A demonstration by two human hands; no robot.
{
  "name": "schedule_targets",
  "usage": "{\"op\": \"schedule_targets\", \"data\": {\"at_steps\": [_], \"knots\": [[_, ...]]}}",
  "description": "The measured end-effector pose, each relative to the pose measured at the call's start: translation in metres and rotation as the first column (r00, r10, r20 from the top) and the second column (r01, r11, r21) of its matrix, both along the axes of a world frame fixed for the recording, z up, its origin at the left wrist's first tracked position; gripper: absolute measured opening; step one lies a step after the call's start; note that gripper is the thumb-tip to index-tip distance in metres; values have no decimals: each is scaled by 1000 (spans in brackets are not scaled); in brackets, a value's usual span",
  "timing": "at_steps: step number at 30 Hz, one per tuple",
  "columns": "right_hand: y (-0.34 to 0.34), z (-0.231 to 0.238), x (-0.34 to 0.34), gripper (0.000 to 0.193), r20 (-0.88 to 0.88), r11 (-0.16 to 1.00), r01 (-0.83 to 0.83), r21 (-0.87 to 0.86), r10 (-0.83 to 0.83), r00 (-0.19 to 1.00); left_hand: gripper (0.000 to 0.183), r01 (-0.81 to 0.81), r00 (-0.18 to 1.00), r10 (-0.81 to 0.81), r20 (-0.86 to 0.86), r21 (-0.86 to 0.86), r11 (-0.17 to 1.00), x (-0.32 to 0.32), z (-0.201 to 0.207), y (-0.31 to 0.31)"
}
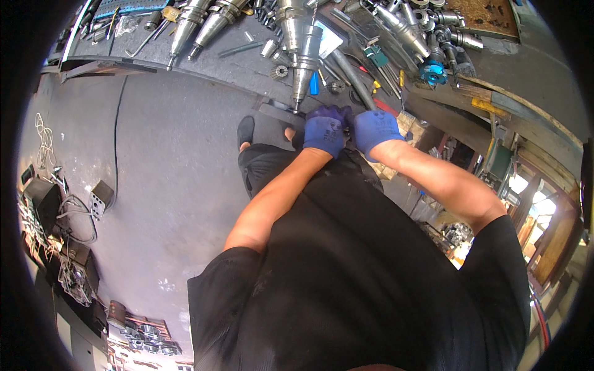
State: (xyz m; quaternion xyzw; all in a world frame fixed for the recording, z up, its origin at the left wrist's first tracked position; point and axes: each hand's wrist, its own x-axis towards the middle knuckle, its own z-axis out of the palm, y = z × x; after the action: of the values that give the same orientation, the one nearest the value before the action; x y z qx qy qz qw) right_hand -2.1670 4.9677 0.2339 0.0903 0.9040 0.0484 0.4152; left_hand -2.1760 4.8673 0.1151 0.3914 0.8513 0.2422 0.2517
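My left hand and my right hand, both in blue work gloves, meet in front of my waist at the bench's near edge. The left fingers are curled and closed; what lies inside them is hidden. My right hand is closed too, its fingers turned away toward the left one. A grey metal bar runs from the bench down to the right glove; whether the hand grips it, I cannot tell. Just beyond the left hand, a tapered tool holder points its narrow end toward me. Collets lie nearby.
More tapered tool holders lie across the bench, among hex keys and loose rods. On the right are a blue milling cutter, a green tool and a wooden tray. A dark cable crosses the grey floor at left.
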Motion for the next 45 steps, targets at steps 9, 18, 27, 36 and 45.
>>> {"op": "schedule_targets", "data": {"at_steps": [9, 18, 27, 36, 45], "knots": [[-3, 2, -1, 14, -77, 989, 146, 28, -144, 987, 55, -51, 999, 49, 18, 139, 989, 8, -18, 2], [-6, 0, 15, 16, -124, 984, 173, 32, -168, 978, 47, -44, 999, 42, 28, 59, 997, 2, -4, 5], [2, 3, 19, 17, -184, 995, 91, -29, -95, 978, 52, -50, 997, 42, 65, 128, 990, 1, -11, 5], [30, 4, 66, 41, -391, 821, 465, -332, -568, 724, 45, -53, 995, 65, -76, 151, 987, 1, -13, 5], [50, 0, 85, 35, -397, 705, 410, -578, -683, 613, 51, 5, 1000, -4, -11, 95, 996, -7, 15, 3]]}}
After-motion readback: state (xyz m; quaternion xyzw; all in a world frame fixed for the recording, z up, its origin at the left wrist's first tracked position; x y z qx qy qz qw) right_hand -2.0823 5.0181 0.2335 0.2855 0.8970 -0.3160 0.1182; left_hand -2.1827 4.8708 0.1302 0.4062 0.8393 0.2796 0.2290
